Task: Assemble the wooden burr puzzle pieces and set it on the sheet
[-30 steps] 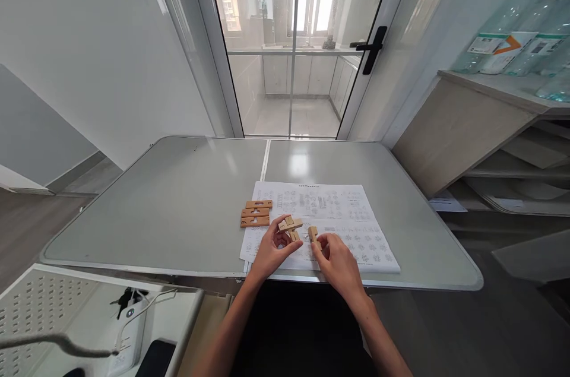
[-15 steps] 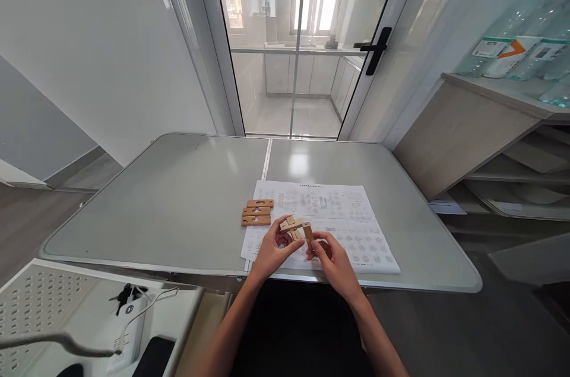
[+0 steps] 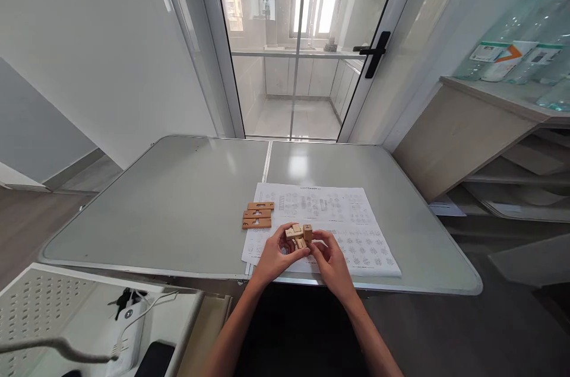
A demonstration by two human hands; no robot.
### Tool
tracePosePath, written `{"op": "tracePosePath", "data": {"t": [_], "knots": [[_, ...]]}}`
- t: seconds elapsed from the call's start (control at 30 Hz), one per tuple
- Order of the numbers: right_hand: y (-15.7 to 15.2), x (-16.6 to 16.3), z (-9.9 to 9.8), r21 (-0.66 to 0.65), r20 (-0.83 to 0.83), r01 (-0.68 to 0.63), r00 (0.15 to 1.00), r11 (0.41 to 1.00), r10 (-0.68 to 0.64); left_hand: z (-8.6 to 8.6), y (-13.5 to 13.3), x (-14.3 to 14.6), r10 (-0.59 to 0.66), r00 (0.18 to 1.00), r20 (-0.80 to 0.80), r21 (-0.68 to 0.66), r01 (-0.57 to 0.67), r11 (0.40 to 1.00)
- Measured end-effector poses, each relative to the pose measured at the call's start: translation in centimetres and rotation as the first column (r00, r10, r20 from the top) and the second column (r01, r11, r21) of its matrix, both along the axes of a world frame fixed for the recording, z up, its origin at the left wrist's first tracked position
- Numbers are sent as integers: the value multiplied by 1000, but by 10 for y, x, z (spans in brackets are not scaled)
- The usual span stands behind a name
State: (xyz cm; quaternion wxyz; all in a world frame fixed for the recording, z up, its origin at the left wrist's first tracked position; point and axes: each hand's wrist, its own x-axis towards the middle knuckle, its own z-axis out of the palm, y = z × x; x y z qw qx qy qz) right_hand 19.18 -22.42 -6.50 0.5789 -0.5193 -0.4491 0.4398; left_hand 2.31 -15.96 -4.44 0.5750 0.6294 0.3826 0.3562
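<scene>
My left hand (image 3: 275,257) is closed around a cluster of pale interlocking wooden puzzle pieces (image 3: 293,233), thumb below and fingers behind. A browner wooden puzzle piece (image 3: 307,230) stands upright against the cluster's right side. The fingers of my right hand (image 3: 333,267) close on the lower part of this browner piece, which they partly hide. Both hands are over the near part of a printed paper sheet (image 3: 356,205) covered in small line diagrams. Left of the hands, brown notched wooden pieces (image 3: 257,214) lie in a stack of rows by the sheet's edge.
The grey table (image 3: 155,205) has a seam down its middle. At the lower left, a white cart (image 3: 53,288) holds a power strip (image 3: 129,329), keys and a dark phone (image 3: 155,359). A wooden shelf (image 3: 485,127) with plastic bottles stands right; a glass door lies beyond the table.
The browner piece has moved from angled and partly apart to upright against the pale cluster. Both hands have come closer together and slightly lower.
</scene>
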Motion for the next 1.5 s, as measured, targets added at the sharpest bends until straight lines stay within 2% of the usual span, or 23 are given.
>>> {"op": "tracePosePath", "data": {"t": [0.23, 0.53, 0.73, 1.5], "knots": [[1, 0, -1, -12, -27, -1, 1000, 1000, 1, 3, -1, 1, -2, 1000, 2, 5, 2, 1000], [-3, -5, -2, -18, 49, 90, 995, 996, -89, 1, 1, 1, -2, 1000, -21, 23, 3, 1000], [-1, -3, -2, -24, 30, 74, 997, 997, -73, -2, 2, 1, 8, 999, 34, -38, -7, 999], [-1, -3, -1, -28, -40, 44, 998, 999, -45, 4, -1, -3, -26, 999, 24, 7, 26, 1000]]}}
